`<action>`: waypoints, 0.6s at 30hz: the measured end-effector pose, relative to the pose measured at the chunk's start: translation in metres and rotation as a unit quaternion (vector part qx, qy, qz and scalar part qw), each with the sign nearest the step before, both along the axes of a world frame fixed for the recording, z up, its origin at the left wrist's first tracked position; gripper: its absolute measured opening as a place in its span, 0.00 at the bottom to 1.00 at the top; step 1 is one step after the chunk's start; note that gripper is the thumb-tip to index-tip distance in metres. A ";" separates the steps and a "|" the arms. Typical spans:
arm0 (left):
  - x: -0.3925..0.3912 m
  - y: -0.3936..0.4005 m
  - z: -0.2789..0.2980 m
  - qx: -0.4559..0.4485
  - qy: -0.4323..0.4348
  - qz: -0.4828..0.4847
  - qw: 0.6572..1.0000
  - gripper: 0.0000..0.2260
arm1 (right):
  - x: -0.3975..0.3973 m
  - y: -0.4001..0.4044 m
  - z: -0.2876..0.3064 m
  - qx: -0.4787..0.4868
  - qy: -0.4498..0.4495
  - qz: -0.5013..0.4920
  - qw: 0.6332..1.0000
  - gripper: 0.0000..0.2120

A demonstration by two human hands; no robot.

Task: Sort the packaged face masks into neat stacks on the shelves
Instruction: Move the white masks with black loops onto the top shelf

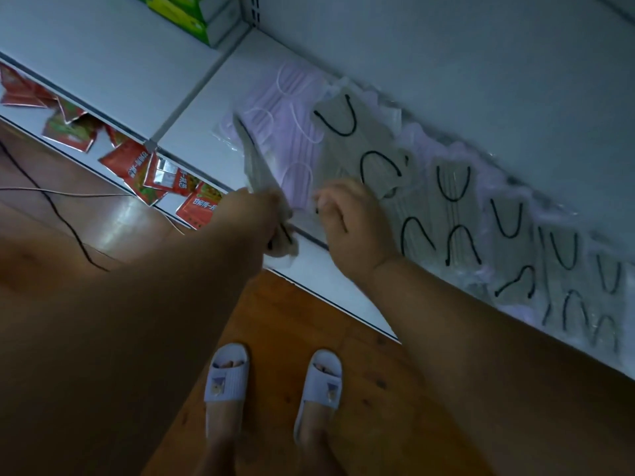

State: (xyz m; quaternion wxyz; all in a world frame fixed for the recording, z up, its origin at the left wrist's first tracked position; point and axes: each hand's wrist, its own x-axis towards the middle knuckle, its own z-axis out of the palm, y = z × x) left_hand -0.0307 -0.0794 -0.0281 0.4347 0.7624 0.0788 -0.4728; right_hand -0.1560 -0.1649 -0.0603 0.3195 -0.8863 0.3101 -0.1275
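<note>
Two hands work at the shelf edge. The left hand (256, 218) has its fingers curled tight around a grey packaged mask (256, 166), which stands on edge, its long axis running from the fist up and away toward the back of the shelf. The right hand (347, 214) lies knuckles up with fingers bent down onto the near corner of another grey mask (360, 142) lying flat (whether it pinches the pack or only presses it, I cannot tell).

Under and beside that pack lies a stack of lilac masks (275, 132), white ear loops showing, long side roughly along the shelf. To the right, more grey masks (457, 218) with black ear loops overlap in a loose row along the white back panel (446, 46), loops pointing toward and away from it, with further lilac packs beneath them.

All rest on a white shelf (206, 132). A lower shelf (20, 118) at left carries scattered red sachets (134, 166); green boxes (178, 15) sit at the top. Below is a wooden floor (275, 321), a thin cable (51, 201), and two feet in pale slippers (226, 372).
</note>
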 end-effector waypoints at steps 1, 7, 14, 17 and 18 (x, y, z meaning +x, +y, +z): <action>0.002 0.002 0.000 0.015 -0.018 -0.027 0.999 0.11 | 0.001 -0.012 -0.007 -0.027 0.036 -0.049 0.998 0.18; 0.002 0.009 0.001 -0.040 -0.027 -0.074 0.996 0.08 | 0.004 -0.056 -0.031 -0.156 0.209 -0.084 0.962 0.17; -0.006 0.009 -0.002 -0.038 -0.046 -0.074 0.995 0.15 | 0.001 -0.041 -0.011 -0.166 0.246 -0.095 0.950 0.16; -0.005 0.010 -0.001 -0.030 -0.062 -0.077 0.995 0.18 | 0.000 -0.038 -0.014 -0.168 0.292 -0.072 0.939 0.20; -0.005 0.011 -0.001 -0.029 -0.061 -0.076 0.995 0.19 | 0.001 -0.039 -0.015 -0.167 0.278 -0.085 0.942 0.17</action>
